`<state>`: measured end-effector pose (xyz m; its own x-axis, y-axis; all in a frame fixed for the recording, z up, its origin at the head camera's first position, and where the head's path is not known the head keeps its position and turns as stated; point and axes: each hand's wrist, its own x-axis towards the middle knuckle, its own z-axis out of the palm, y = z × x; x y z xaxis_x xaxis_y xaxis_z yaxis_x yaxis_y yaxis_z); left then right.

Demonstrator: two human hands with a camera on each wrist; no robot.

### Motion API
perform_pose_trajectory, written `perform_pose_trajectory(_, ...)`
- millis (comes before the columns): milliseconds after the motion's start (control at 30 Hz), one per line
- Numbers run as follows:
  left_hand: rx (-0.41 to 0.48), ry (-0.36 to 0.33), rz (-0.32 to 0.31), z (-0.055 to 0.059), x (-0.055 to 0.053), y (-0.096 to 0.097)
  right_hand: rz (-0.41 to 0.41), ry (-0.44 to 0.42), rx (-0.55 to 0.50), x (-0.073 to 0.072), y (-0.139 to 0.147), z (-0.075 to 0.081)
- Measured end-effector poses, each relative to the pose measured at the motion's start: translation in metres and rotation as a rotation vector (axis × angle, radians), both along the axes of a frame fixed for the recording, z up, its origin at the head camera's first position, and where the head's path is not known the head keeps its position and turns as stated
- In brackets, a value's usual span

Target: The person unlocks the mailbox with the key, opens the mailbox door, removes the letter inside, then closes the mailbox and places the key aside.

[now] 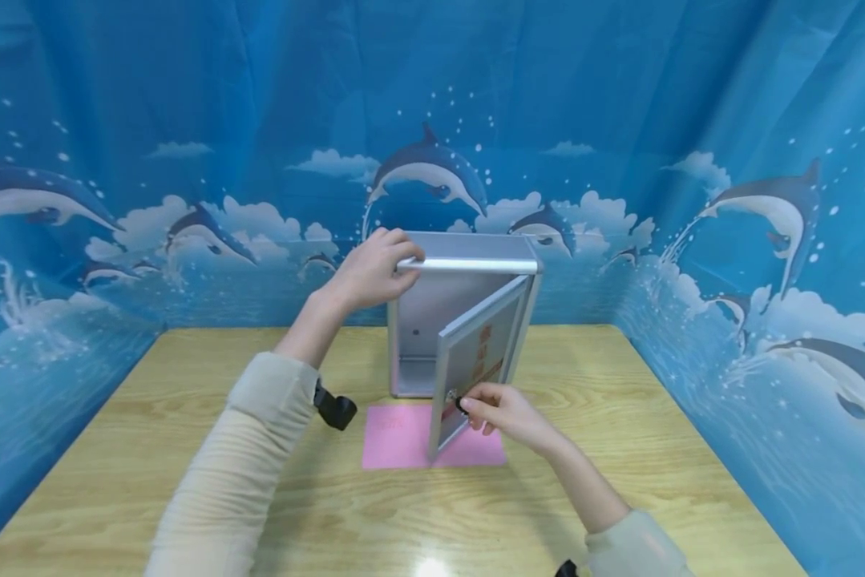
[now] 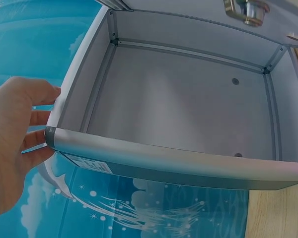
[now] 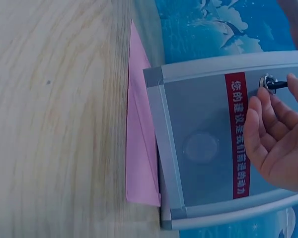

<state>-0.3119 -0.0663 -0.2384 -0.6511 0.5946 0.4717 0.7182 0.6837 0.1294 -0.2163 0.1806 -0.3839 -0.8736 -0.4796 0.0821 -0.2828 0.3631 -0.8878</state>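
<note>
A silver metal suggestion box (image 1: 468,248) stands upright on the table, its front door (image 1: 478,353) swung out toward the right. My left hand (image 1: 376,268) grips the box's upper left corner, thumb at the front rim and fingers over the top. Inside, the bare back wall (image 2: 174,99) shows in the left wrist view. With thumb and fingertips my right hand (image 1: 506,413) pinches a black-headed key (image 3: 278,85), which sits in the round lock (image 3: 266,81) on the door. A red strip (image 3: 238,134) with white characters runs across the door face.
A pink envelope (image 1: 396,437) lies flat on the wooden table (image 1: 223,449) in front of the box, partly behind the door's lower edge. Blue dolphin-print curtain (image 1: 259,120) surrounds the table at the back and sides. A black strap (image 1: 336,409) hangs at my left wrist.
</note>
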Motion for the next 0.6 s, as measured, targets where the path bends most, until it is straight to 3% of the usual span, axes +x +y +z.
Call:
perform_pose_trajectory(200, 0.004, 0.006, 0.009, 0.0, 0.001, 0.001, -0.035, -0.025, 0.013, -0.004, -0.015, 0.002)
perform_pose_trajectory(467, 0.015, 0.02, 0.009, -0.001, 0.001, 0.0, -0.083, -0.101, -0.076, -0.017, -0.035, -0.002)
perform_pose_trajectory(600, 0.023, 0.037, -0.003, -0.002, -0.001, 0.001, -0.127, -0.028, 0.003, -0.02, -0.045, 0.005)
